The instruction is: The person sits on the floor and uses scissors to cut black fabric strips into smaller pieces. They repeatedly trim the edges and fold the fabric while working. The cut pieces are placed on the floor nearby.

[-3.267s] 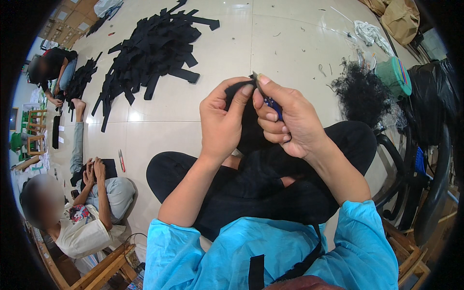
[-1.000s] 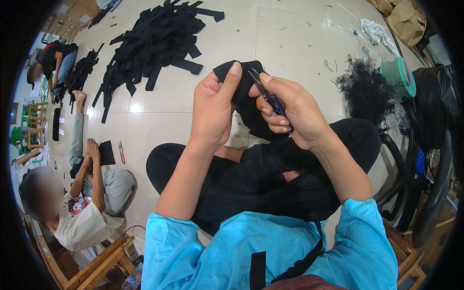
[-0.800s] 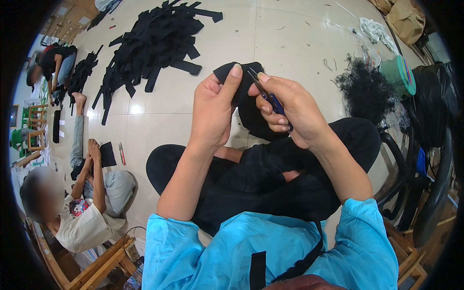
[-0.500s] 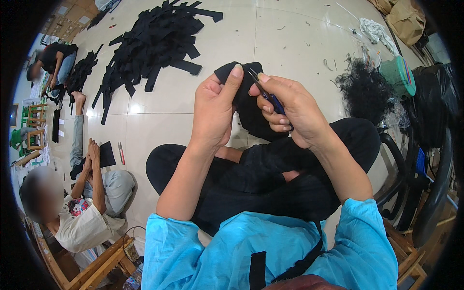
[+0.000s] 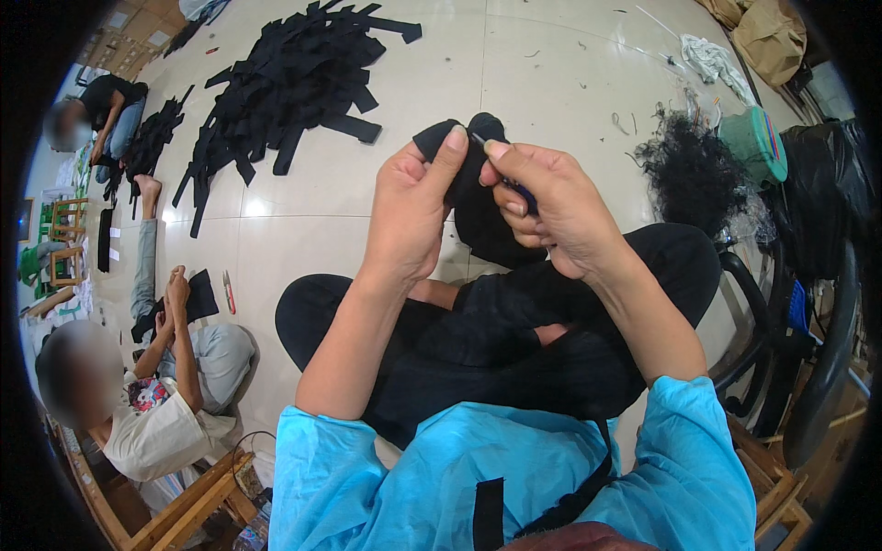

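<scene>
Nothing legible anywhere right now! Upper left, pale labels (image 5: 158, 37) show on the stacked cardboard boxes (image 5: 136, 48), but they're too small to read.

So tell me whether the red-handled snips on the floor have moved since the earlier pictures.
No. Judged against the tile seam, the red-handled snips lie where they did; both shift together in the picture.

The held cloth (image 5: 480, 216), the cloth pile (image 5: 289, 83) and the tangled threads (image 5: 691, 173) are plain black. The scissors' handle (image 5: 523, 194) is dark blue, the wearer's shirt (image 5: 441, 468) bright turquoise. The tub (image 5: 746, 149) is green with coloured stripes.
</scene>
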`<state>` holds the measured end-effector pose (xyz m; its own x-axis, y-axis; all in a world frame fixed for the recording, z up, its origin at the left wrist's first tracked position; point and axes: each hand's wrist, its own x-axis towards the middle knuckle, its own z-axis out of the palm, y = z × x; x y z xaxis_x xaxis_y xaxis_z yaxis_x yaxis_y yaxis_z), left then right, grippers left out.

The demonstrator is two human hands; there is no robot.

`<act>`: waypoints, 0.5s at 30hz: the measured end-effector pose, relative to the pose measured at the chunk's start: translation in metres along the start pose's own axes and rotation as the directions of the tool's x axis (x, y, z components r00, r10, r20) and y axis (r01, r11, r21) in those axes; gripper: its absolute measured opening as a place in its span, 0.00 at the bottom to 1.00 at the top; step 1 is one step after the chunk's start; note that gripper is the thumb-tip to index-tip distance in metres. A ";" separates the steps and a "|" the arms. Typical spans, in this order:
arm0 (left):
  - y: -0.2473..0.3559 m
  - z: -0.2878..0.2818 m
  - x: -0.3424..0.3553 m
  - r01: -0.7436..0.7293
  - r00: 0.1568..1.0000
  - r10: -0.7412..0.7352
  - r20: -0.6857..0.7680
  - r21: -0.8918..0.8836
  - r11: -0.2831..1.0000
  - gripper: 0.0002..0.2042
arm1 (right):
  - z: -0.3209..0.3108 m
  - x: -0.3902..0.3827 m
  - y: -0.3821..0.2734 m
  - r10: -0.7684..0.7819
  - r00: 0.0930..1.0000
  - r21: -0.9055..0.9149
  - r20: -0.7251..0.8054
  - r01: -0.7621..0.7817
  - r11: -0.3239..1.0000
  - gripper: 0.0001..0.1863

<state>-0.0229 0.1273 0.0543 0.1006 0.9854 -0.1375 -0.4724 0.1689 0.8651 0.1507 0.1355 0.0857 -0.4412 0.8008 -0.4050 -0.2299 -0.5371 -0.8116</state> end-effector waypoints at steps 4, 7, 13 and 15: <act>0.006 -0.004 0.001 0.004 1.000 -0.004 -0.013 0.044 0.999 0.13 | -0.003 -0.003 -0.010 -0.206 0.978 0.068 -0.026 0.207 0.976 0.18; 0.006 -0.005 0.001 -0.020 1.000 0.019 0.005 0.101 0.995 0.14 | -0.016 0.010 -0.006 -0.601 0.799 -0.458 -0.040 0.519 0.721 0.18; 0.008 -0.002 0.000 -0.149 0.988 0.143 0.066 0.099 0.984 0.14 | -0.019 0.009 -0.007 -0.422 0.906 -0.480 0.027 0.383 0.790 0.16; 0.007 -0.001 -0.002 -0.187 0.977 0.165 0.137 0.171 0.967 0.19 | -0.016 0.003 -0.009 -0.470 0.882 -0.338 -0.027 0.434 0.835 0.14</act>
<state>-0.0268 0.1266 0.0602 0.1401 0.9874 0.0741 -0.3263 -0.0246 0.9450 0.1654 0.1463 0.0849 -0.2580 0.9660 0.0128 -0.0902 -0.0109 -0.9959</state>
